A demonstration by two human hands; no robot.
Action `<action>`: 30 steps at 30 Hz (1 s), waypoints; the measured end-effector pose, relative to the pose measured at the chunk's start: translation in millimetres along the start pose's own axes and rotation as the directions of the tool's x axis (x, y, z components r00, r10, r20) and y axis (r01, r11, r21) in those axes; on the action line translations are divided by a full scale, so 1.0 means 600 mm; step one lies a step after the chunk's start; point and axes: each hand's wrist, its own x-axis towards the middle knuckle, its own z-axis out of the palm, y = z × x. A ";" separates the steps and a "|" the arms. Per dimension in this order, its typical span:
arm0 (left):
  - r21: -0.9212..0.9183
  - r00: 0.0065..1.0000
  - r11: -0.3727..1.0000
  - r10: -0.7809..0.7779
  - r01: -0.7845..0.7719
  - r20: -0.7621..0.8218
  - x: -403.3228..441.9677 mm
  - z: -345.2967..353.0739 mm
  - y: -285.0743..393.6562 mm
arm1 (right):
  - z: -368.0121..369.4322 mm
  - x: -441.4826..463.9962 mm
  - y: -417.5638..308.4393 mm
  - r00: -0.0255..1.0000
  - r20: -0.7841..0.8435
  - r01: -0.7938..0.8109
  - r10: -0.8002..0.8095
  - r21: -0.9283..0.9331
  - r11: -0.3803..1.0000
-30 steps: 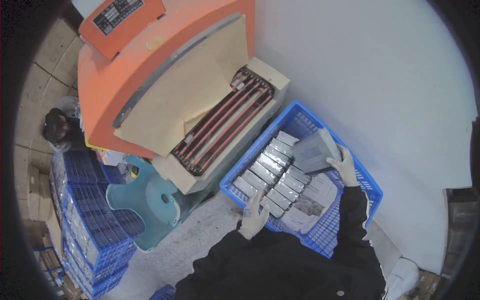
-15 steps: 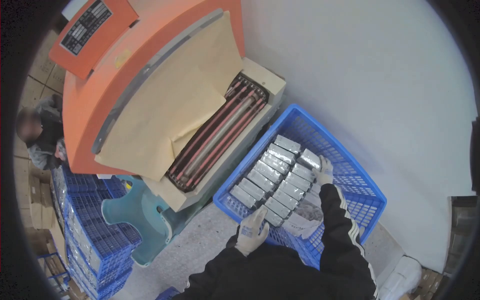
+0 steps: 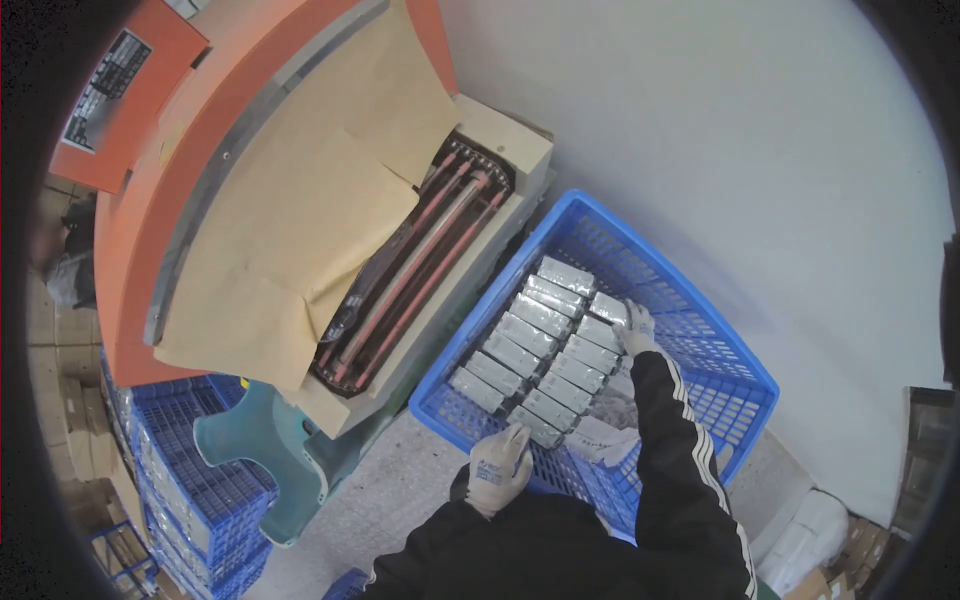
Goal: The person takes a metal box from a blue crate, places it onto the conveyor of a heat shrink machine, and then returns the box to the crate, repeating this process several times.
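Note:
Two rows of silvery rectangular packs [image 3: 552, 363], shiny like plastic wrap, lie side by side in a blue plastic crate [image 3: 735, 345]. My gloved right hand [image 3: 637, 329] is at the far end of the right row, its fingers closed against the end pack [image 3: 607, 308]. At the near end, my gloved left hand [image 3: 499, 466] is by the crate's rim, just below the nearest pack [image 3: 534, 426]. Its fingers are curled together, and whatever they grip is hidden. Crumpled clear and white wrapping [image 3: 605, 437] lies beside the right row, under my right forearm.
An orange machine [image 3: 135, 270] with a tan sheet [image 3: 290, 200] and rollers [image 3: 415, 265] stands left of the crate. A teal stool [image 3: 265, 435] and stacked blue crates [image 3: 205, 480] are lower left. Another person is at the far left edge. A pale wall [image 3: 740, 130] rises right.
The view has shifted, moving the machine left. My left hand's fingers have drawn together near the front pack. My right hand stays at the right row's far end.

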 end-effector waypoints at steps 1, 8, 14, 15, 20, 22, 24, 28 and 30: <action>0.001 1.000 1.000 0.001 -0.001 0.012 -0.001 0.001 0.000 | 0.003 0.001 0.008 1.000 0.005 0.023 -0.023 0.009 1.000; 0.018 0.978 0.997 -0.078 0.076 0.192 -0.002 -0.010 0.001 | -0.003 -0.015 -0.077 0.998 0.012 -0.040 0.055 -0.542 0.840; -0.168 0.976 0.969 -0.198 0.180 -0.094 -0.013 -0.007 0.002 | 0.016 -0.075 -0.181 0.923 -0.360 0.018 -0.137 -0.315 0.949; -0.197 0.961 0.957 -0.243 0.215 -0.133 -0.007 -0.014 0.001 | 0.010 -0.092 -0.217 0.900 -0.399 0.072 -0.176 -0.262 0.962; -0.456 0.539 0.796 -0.605 0.398 -0.586 0.074 -0.154 0.008 | -0.096 -0.222 -0.476 0.833 -0.429 0.547 -0.351 0.539 0.640; -0.497 0.494 0.775 -0.632 0.391 -0.597 0.112 -0.209 -0.002 | -0.111 -0.232 -0.563 0.768 -0.458 0.635 -0.448 0.453 0.625; -0.487 0.498 0.784 -0.620 0.384 -0.606 0.137 -0.240 -0.011 | -0.109 -0.231 -0.622 0.665 -0.481 0.726 -0.571 0.238 0.645; -0.455 0.494 0.748 -0.662 0.484 -0.564 0.090 -0.188 0.002 | -0.100 -0.264 -0.591 0.827 -0.252 0.545 -0.502 0.578 0.607; -0.496 0.541 0.763 -0.645 0.415 -0.540 0.037 -0.135 0.005 | -0.110 -0.283 -0.517 0.907 -0.058 0.302 -0.417 0.779 0.549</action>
